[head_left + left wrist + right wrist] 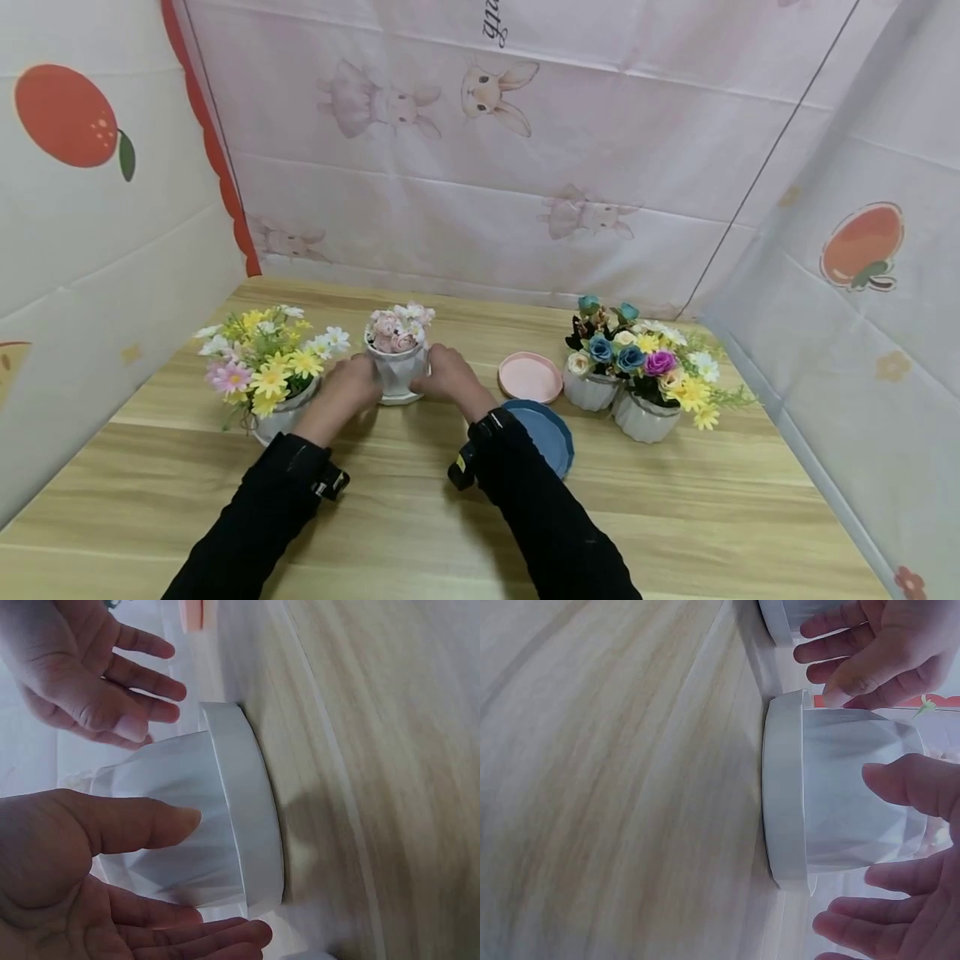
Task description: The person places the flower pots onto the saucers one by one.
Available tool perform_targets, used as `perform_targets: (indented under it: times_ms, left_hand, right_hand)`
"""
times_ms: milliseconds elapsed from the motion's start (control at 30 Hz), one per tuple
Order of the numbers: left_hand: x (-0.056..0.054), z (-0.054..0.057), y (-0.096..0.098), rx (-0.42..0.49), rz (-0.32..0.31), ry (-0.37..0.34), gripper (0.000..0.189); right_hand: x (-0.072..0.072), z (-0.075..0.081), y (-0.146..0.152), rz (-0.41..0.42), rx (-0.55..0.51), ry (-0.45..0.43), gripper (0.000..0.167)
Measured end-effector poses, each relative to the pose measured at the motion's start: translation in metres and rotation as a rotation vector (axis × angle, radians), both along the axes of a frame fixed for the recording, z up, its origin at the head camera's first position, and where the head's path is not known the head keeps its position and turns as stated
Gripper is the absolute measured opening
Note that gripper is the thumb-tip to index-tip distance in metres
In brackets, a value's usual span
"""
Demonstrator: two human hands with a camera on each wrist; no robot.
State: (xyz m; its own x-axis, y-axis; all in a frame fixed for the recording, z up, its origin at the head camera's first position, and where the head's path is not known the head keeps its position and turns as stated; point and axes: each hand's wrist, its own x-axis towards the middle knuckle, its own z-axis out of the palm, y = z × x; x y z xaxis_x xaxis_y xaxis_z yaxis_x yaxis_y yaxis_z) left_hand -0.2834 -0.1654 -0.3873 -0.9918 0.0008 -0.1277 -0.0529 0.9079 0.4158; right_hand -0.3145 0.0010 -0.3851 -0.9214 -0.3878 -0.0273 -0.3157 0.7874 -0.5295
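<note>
A white ribbed flower pot with pale pink and white artificial flowers stands upright in a white saucer on the table. My left hand is at the pot's left side, fingers loosely straight, its thumb overlapping the pot wall in the left wrist view. On the right side is my right hand, fingers spread and relaxed, its thumb across the pot in the right wrist view. Neither hand curls round the pot.
Left of my hands stands a pot of yellow, white and pink flowers. To the right lie a pink saucer and a blue saucer. Beyond them are a blue-flowered pot and a mixed-flower pot. Printed cloth walls surround the table.
</note>
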Motion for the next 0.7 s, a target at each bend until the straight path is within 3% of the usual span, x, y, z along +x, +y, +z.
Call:
perform_targets:
  times_ms: [267,500,700]
  left_hand:
    - [0.011,0.002,-0.002,0.032,-0.043,0.042,0.042]
    - [0.016,-0.001,0.002,-0.020,-0.030,0.001,0.040]
    - [0.022,0.002,0.010,-0.047,-0.014,-0.016,0.053]
  right_hand:
    - [0.004,0.003,0.007,0.007,0.056,0.002,0.048]
    - [0.007,0.002,0.021,0.006,0.102,-0.023,0.050]
    - [0.014,0.006,0.035,0.017,0.081,-0.070,0.056]
